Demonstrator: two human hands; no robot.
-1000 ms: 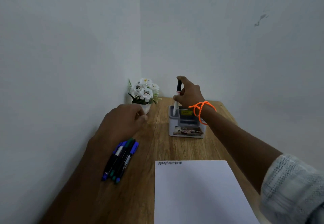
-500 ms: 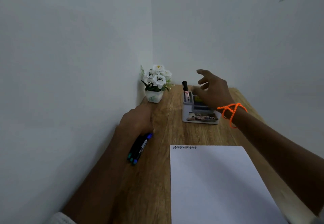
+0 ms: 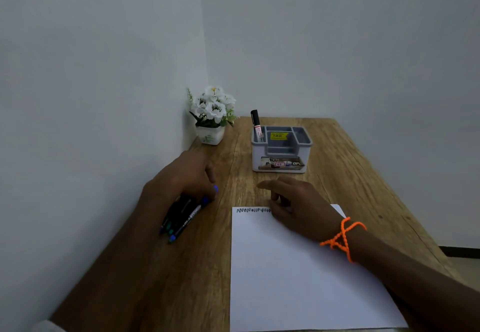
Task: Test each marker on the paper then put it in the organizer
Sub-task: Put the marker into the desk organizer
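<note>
Left grip (image 3: 189,176) on markers (image 3: 181,215); black-capped marker (image 3: 257,125) upright in organizer (image 3: 281,161).

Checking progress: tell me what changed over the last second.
The right hand let go of the black marker, now standing in the organizer, and drew back over the paper. The left hand stayed on the remaining markers.
</note>
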